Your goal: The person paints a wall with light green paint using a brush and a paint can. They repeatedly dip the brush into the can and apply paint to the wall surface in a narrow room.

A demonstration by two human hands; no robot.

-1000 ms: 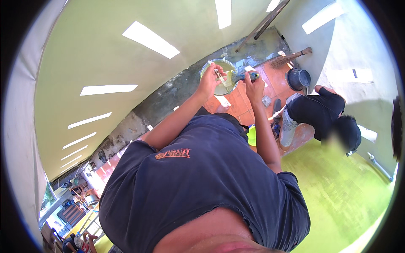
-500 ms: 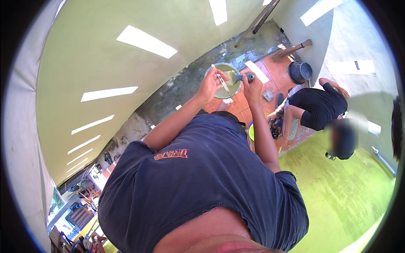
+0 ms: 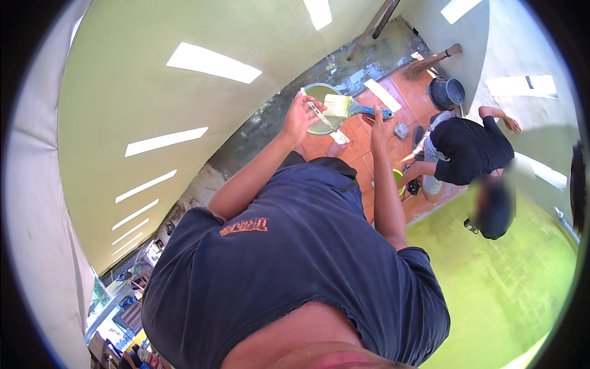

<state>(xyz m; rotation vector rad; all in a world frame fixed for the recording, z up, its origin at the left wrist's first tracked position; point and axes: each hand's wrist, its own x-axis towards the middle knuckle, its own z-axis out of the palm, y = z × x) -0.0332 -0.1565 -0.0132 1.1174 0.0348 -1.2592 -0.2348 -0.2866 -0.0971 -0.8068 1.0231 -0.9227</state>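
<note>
My right hand (image 3: 381,125) is closed round the blue handle of a wide paintbrush (image 3: 349,107). Its broad face shows, and its pale, paint-coated bristles point left over a round bucket (image 3: 310,130) with light greenish paint inside. A narrow white strip (image 3: 316,109), which looks like the bucket's handle, crosses the bucket's mouth. The fingers of my left hand (image 3: 299,117) are bent round this strip, at the bucket's left side. Just below the bucket shows a bare foot (image 3: 337,147).
A person in a black shirt (image 3: 470,150) bends close on my right, beside a yellow-green container (image 3: 398,178). Farther off are a dark bucket (image 3: 447,93), a straw broom (image 3: 430,63) and a grey lump (image 3: 401,130) on orange tiles (image 3: 362,138). A pale green wall (image 3: 153,80) rises on the left.
The paintbrush has turned its broad face into view, and its handle end has moved right. My left hand and the bucket have shifted slightly left and up in the picture.
</note>
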